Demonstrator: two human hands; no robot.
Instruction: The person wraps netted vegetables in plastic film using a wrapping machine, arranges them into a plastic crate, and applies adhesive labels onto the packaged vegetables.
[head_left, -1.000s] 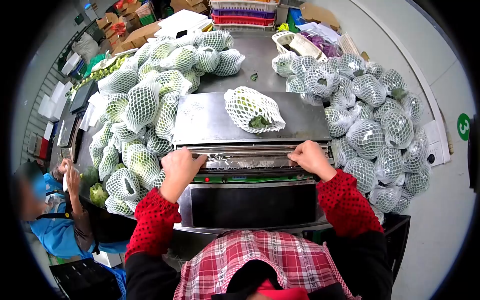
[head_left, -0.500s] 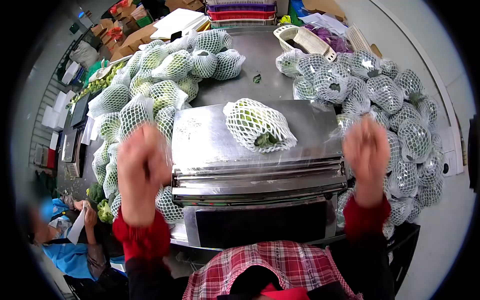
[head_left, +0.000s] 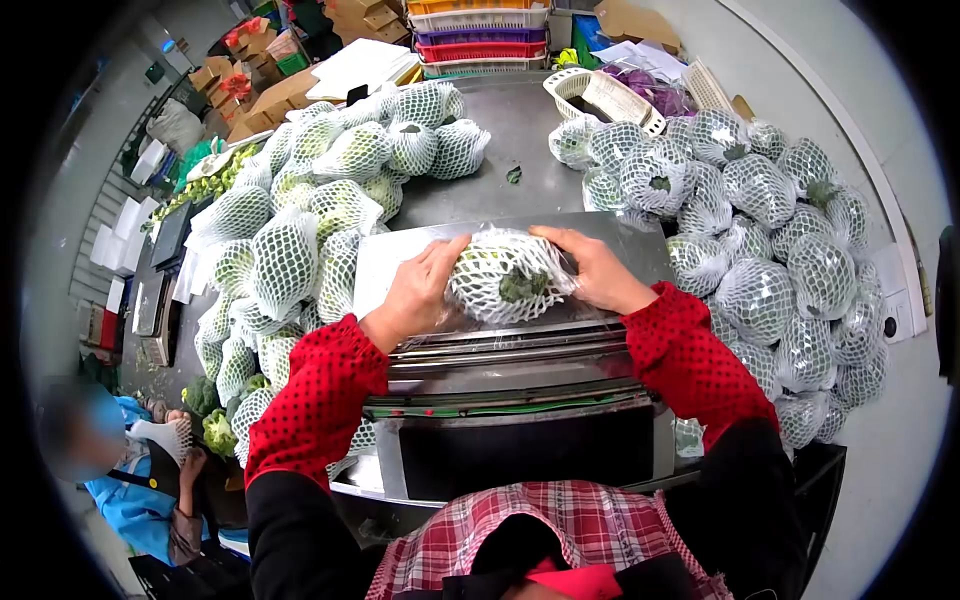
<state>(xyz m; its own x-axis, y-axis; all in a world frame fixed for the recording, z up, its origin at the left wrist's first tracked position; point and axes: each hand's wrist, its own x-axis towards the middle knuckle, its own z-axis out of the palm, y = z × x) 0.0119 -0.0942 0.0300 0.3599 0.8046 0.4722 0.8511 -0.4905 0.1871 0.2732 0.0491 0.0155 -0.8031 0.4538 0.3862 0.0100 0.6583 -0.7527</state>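
A head of broccoli in a white foam net lies on the metal top of the wrapping machine, its dark green end facing me. Clear film shows around it. My left hand grips its left side, thumb and fingers against the net. On the opposite side, my right hand presses the film and net with bent fingers. The undersides of both hands' grips are hidden. Below the broccoli run the machine's metal rollers.
Netted vegetables are heaped at the left. Film-wrapped netted ones fill the right side. Behind stand stacked crates and a cream basket. At lower left, a person in blue holds a white net near loose broccoli.
Both my hands have come inward from the machine's sides and closed around the netted broccoli. Film now covers it, and it sits slightly nearer to me.
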